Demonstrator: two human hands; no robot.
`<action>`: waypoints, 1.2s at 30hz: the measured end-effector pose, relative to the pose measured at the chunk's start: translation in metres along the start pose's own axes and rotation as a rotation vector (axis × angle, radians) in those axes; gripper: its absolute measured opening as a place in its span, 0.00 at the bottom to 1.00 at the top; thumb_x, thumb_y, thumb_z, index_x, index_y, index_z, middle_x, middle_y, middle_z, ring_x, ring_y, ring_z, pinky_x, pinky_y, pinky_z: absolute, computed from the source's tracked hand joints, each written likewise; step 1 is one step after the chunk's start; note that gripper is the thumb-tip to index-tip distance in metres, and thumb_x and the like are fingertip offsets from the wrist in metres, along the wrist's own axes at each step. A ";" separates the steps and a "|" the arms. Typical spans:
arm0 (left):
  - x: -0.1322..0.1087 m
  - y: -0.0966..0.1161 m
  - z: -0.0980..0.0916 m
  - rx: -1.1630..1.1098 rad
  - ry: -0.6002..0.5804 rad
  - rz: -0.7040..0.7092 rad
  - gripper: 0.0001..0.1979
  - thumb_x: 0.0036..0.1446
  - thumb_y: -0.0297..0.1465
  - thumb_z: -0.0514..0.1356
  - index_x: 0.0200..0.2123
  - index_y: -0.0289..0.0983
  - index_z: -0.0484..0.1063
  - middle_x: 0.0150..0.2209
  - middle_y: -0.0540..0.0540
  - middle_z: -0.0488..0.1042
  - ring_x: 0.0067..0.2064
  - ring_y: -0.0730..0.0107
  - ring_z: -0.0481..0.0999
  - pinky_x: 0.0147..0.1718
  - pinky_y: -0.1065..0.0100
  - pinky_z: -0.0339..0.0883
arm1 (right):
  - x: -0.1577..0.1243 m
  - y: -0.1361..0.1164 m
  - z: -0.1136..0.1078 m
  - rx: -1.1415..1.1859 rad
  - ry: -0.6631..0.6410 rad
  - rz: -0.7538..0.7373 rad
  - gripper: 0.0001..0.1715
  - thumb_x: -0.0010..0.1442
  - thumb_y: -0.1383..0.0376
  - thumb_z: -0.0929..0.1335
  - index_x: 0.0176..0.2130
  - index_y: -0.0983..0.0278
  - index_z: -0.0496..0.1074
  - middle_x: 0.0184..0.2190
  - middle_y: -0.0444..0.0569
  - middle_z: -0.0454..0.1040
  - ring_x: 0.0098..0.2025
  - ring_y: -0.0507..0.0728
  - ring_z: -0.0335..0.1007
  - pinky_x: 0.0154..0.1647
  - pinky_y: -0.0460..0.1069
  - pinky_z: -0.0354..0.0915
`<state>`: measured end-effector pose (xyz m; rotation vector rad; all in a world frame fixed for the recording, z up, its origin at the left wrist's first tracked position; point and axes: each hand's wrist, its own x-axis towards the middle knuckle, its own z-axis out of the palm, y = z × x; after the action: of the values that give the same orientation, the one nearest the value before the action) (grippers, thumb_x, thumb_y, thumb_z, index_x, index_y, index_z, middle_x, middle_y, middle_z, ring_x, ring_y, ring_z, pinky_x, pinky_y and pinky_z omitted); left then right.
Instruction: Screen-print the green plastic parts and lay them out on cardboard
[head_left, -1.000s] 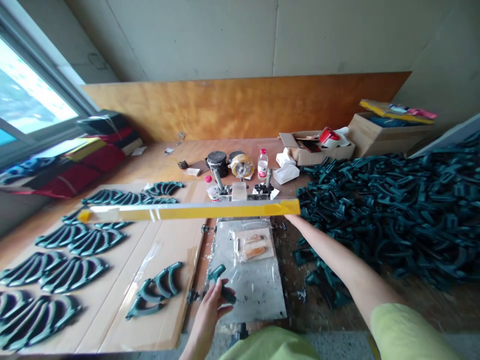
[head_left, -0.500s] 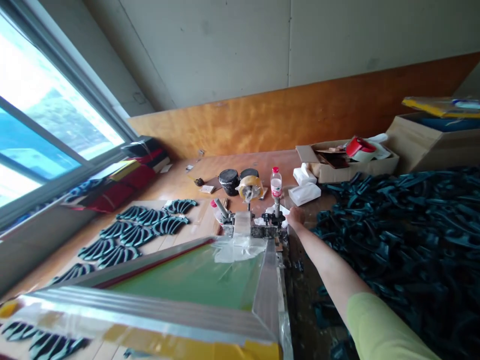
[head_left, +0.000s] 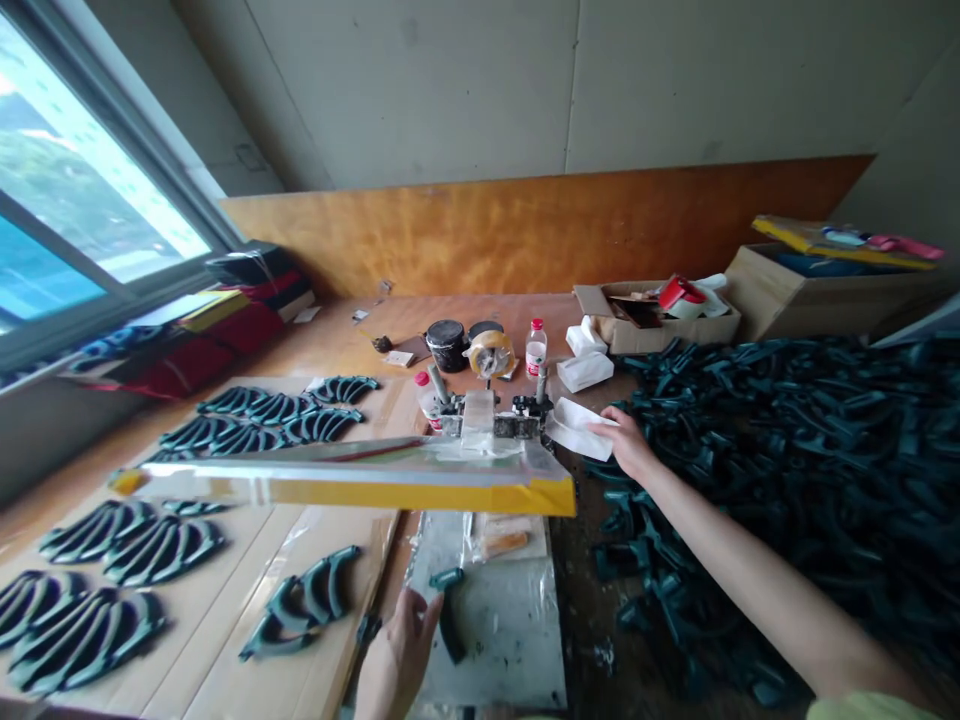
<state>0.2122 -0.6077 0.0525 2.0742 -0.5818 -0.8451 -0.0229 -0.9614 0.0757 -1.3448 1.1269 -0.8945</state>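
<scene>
My right hand (head_left: 630,442) pinches a white tissue (head_left: 581,428) just right of the clamp (head_left: 480,418). Low in the view, my left hand (head_left: 401,640) is beside a dark green curved part (head_left: 451,625) on the grey plate (head_left: 499,640); its thumb and forefinger are a little apart near the part's upper end, with nothing seen between them. The framed screen (head_left: 360,485), with yellow tape along its front edge, is tilted up above the plate.
Dark curved parts (head_left: 292,605) lie in rows on cardboard (head_left: 225,600) at left. A large heap of dark parts (head_left: 750,460) covers the right side. Black tubs (head_left: 446,347), a bottle (head_left: 535,350), a tissue pack (head_left: 585,371) and an open carton (head_left: 667,335) stand behind.
The screen frame has swung up, uncovering the plate and the curved part. My left hand has come into view. My right hand has drawn the tissue out to the right of the clamp.
</scene>
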 end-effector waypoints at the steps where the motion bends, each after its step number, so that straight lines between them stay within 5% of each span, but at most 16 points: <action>1: -0.004 0.010 -0.002 0.034 0.008 0.059 0.13 0.47 0.45 0.64 0.24 0.44 0.66 0.20 0.51 0.67 0.22 0.66 0.68 0.24 0.70 0.58 | -0.021 -0.005 -0.003 0.024 -0.012 -0.018 0.20 0.41 0.56 0.72 0.27 0.60 0.59 0.19 0.38 0.64 0.23 0.52 0.62 0.24 0.46 0.57; 8: -0.038 0.090 0.021 0.039 -0.066 0.523 0.11 0.58 0.41 0.58 0.38 0.43 0.76 0.40 0.43 0.77 0.41 0.59 0.75 0.42 0.64 0.66 | -0.141 -0.028 0.023 -0.118 -0.068 -0.139 0.15 0.47 0.57 0.72 0.30 0.61 0.66 0.27 0.43 0.71 0.33 0.56 0.69 0.34 0.48 0.64; 13: -0.049 0.101 0.041 0.086 -0.092 0.716 0.17 0.59 0.40 0.58 0.49 0.40 0.73 0.51 0.40 0.74 0.53 0.54 0.70 0.55 0.56 0.59 | -0.188 -0.036 0.048 -0.083 -0.185 -0.087 0.14 0.51 0.55 0.72 0.32 0.60 0.68 0.29 0.44 0.73 0.34 0.56 0.70 0.34 0.48 0.65; 17: -0.060 0.091 0.052 -0.001 -0.196 0.625 0.29 0.53 0.45 0.63 0.55 0.37 0.68 0.51 0.37 0.74 0.52 0.52 0.71 0.53 0.57 0.61 | -0.210 -0.038 0.063 0.042 -0.276 0.031 0.17 0.50 0.53 0.73 0.33 0.61 0.68 0.27 0.43 0.73 0.30 0.55 0.69 0.31 0.47 0.64; 21: -0.067 0.078 0.063 -0.150 -0.337 0.413 0.21 0.58 0.46 0.58 0.44 0.35 0.73 0.35 0.44 0.77 0.35 0.65 0.73 0.35 0.69 0.65 | -0.219 -0.028 0.072 0.143 -0.326 0.123 0.18 0.47 0.53 0.75 0.31 0.62 0.69 0.27 0.43 0.74 0.30 0.55 0.69 0.32 0.47 0.64; 24: -0.065 0.069 0.067 -0.209 -0.342 0.326 0.20 0.60 0.46 0.55 0.39 0.35 0.74 0.31 0.46 0.76 0.32 0.68 0.71 0.31 0.71 0.63 | -0.216 -0.018 0.075 0.088 -0.315 0.124 0.19 0.46 0.53 0.75 0.32 0.62 0.71 0.28 0.45 0.74 0.32 0.56 0.70 0.34 0.48 0.65; 30: -0.055 0.061 0.053 -0.464 -0.470 0.259 0.23 0.58 0.46 0.57 0.48 0.35 0.72 0.38 0.44 0.77 0.41 0.63 0.73 0.39 0.69 0.66 | -0.213 -0.011 0.087 0.230 -0.192 0.177 0.47 0.40 0.58 0.78 0.58 0.53 0.64 0.56 0.50 0.70 0.54 0.63 0.67 0.50 0.55 0.66; 33: -0.046 0.056 0.040 -0.570 -0.588 0.217 0.24 0.57 0.46 0.59 0.49 0.34 0.71 0.39 0.43 0.77 0.39 0.64 0.74 0.37 0.69 0.66 | -0.224 -0.012 0.102 0.410 -0.308 0.438 0.41 0.45 0.56 0.76 0.57 0.56 0.66 0.48 0.52 0.76 0.46 0.63 0.74 0.45 0.55 0.68; 36: -0.031 0.045 0.022 -0.547 -0.648 0.192 0.23 0.56 0.46 0.60 0.48 0.35 0.71 0.33 0.45 0.77 0.33 0.68 0.73 0.31 0.70 0.65 | -0.234 -0.012 0.125 0.437 -0.258 0.542 0.29 0.45 0.54 0.76 0.45 0.63 0.75 0.37 0.53 0.80 0.36 0.63 0.76 0.36 0.54 0.70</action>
<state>0.1699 -0.6246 0.0908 1.2154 -0.7661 -1.3887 0.0376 -0.7037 0.0978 -0.7163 0.9543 -0.5067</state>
